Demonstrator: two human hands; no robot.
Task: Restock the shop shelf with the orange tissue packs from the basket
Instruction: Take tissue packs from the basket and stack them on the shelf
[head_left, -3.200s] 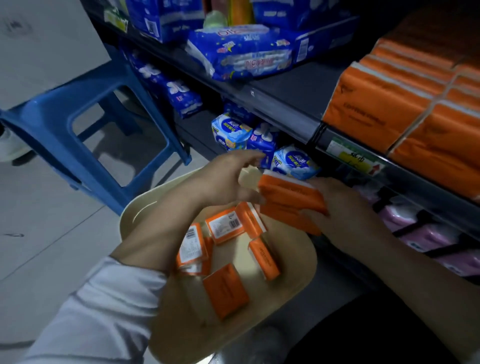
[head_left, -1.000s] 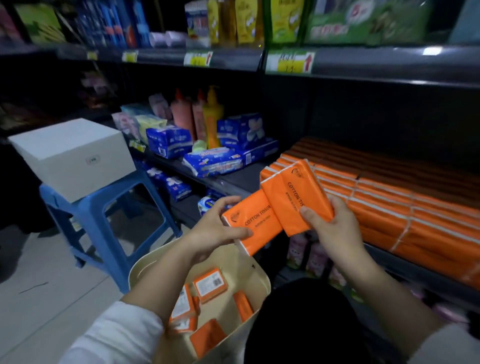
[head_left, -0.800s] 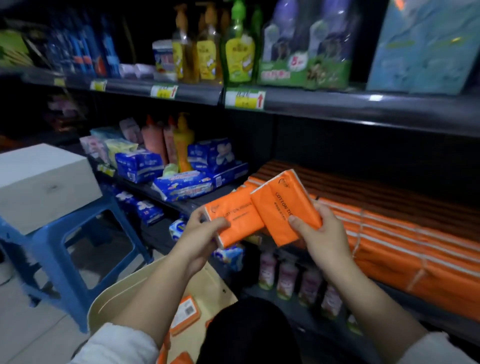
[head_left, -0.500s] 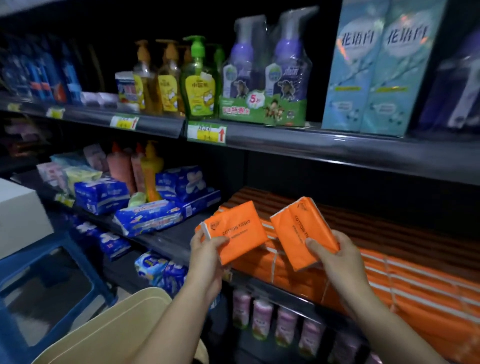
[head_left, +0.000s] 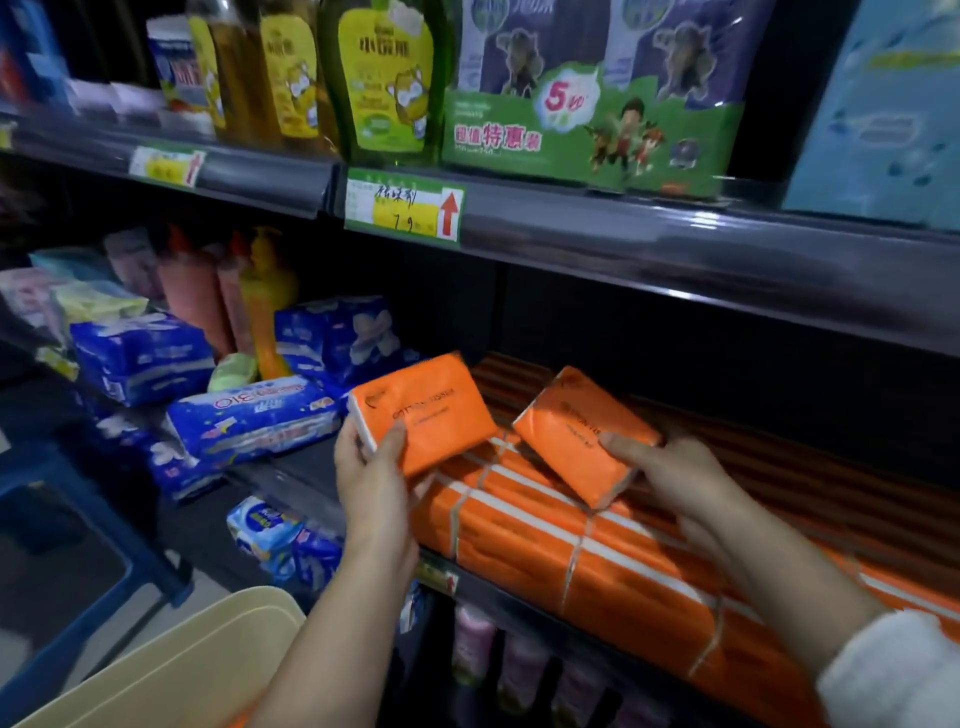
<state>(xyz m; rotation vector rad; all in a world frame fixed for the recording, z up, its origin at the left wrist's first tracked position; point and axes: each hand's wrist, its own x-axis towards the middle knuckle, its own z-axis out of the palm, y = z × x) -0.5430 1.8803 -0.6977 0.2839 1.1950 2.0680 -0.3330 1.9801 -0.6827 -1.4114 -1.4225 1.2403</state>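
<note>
My left hand (head_left: 371, 480) grips one orange tissue pack (head_left: 428, 408) by its near end, thumb on top. My right hand (head_left: 675, 475) grips a second orange tissue pack (head_left: 574, 434), tilted, just above the shelf stock. Both packs hover over the left end of the bundled orange tissue packs (head_left: 597, 551) that fill the middle shelf (head_left: 498, 590). The beige basket (head_left: 176, 670) shows only its rim at the bottom left; its contents are out of sight.
Blue wrapped packs (head_left: 249, 418) and bottles (head_left: 262, 306) sit on the shelf left of the orange stock. An upper shelf (head_left: 623, 234) with soap bottles and price tags hangs close above. A blue stool (head_left: 78, 519) stands at the left. Pink bottles (head_left: 472, 644) fill the shelf below.
Both hands rose from the basket with a pack each, then moved apart and forward to the shelf. The view came closer, and the packs now hover over the orange stock.
</note>
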